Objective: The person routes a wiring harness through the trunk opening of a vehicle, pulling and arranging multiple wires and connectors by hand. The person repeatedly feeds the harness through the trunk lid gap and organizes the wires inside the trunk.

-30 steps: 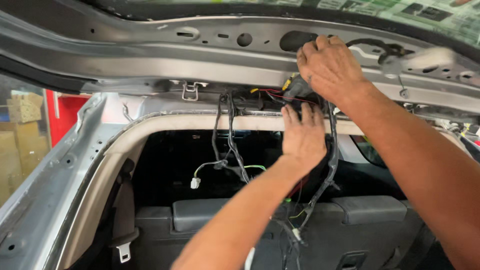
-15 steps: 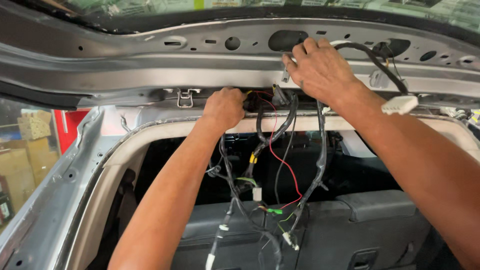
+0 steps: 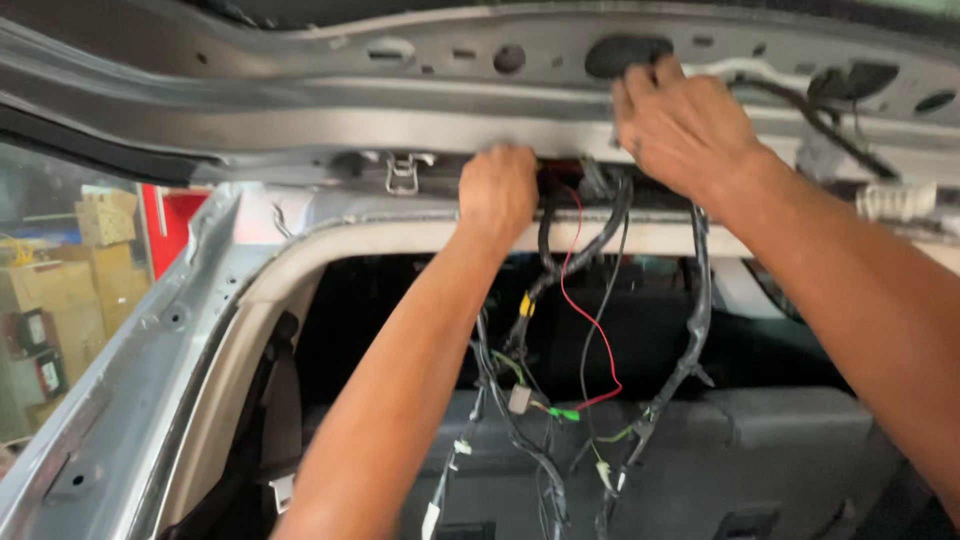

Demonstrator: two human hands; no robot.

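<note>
Head view is showing the left hand (image 3: 497,190) curling its fingers around the black bundled wiring harness (image 3: 560,240) just beside them, while the right hand (image 3: 685,125) is pressing spread fingers against the grey painted metal hatch panel (image 3: 300,110).

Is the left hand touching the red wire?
Apart. The head view shows the left hand gripping the roof edge, with a dark gap between its knuckles and the red wire.

2 hands (image 3: 497,190), 1 red wire (image 3: 572,300), 1 metal latch (image 3: 401,174).
</note>
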